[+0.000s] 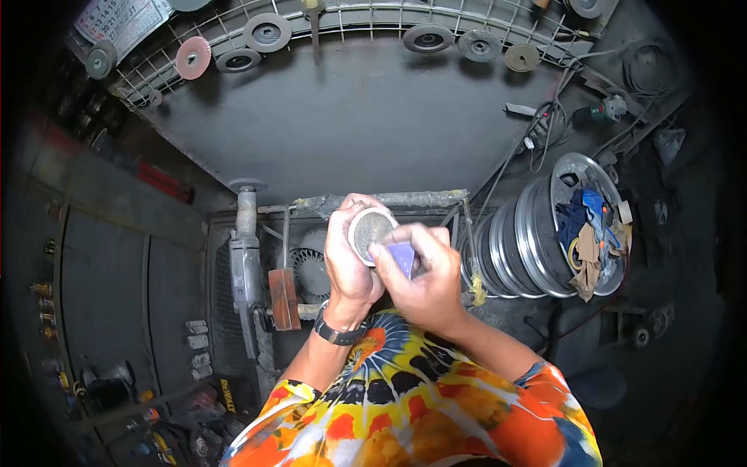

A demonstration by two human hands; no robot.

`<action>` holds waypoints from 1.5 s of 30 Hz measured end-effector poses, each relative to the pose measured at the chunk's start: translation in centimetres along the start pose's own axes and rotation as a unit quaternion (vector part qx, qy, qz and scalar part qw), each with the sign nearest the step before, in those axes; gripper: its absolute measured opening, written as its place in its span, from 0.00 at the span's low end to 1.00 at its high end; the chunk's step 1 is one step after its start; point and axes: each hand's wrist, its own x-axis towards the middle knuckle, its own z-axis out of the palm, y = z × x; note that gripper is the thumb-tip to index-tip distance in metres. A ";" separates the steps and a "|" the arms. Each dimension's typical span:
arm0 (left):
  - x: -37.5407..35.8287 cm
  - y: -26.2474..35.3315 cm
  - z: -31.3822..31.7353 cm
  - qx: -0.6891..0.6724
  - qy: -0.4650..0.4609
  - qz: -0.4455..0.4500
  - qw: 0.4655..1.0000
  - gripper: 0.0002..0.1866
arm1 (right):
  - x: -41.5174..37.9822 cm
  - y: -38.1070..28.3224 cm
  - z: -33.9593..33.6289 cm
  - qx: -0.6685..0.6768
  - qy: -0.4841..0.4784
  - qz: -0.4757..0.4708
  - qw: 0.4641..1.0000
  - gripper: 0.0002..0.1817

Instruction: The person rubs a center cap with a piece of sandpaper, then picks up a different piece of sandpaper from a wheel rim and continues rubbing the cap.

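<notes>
My left hand (348, 257), with a dark watch (339, 335) at the wrist, is wrapped around a small round cup-like piece (369, 229). This piece has a pale rim and a grey, speckled face turned up toward me. In my right hand (433, 274) is a purple angular block (402, 257), gripped between thumb and fingers. The right thumb and fingertips lie right at the rim of the round piece, overlapping its lower right side. Both hands are close together in front of my chest, above a metal frame (389, 198).
A grey angle grinder (246, 268) lies left of my hands, beside a reddish-brown block (283, 299). Several wheel rims (529, 233) stand at right, holding rags (595, 226). Grinding discs (267, 33) hang on a wire rack at the back; a green power tool (599, 111) sits far right among cables.
</notes>
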 end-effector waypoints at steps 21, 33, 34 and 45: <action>-0.2 0.2 0.4 -0.054 0.038 -0.020 0.998 0.15 | -0.1 0.0 -0.3 -0.009 0.001 0.007 1.000 0.09; -0.6 -0.2 0.4 -0.075 0.042 -0.012 0.996 0.17 | 1.6 0.7 0.3 0.035 0.018 0.075 0.996 0.08; -0.6 -0.2 0.6 -0.094 0.054 -0.019 0.994 0.17 | 1.1 0.6 0.2 0.034 0.020 0.074 0.996 0.08; -0.4 0.3 -0.2 -0.052 0.041 0.009 0.998 0.17 | -0.7 0.5 -0.1 0.029 0.012 -0.005 0.999 0.08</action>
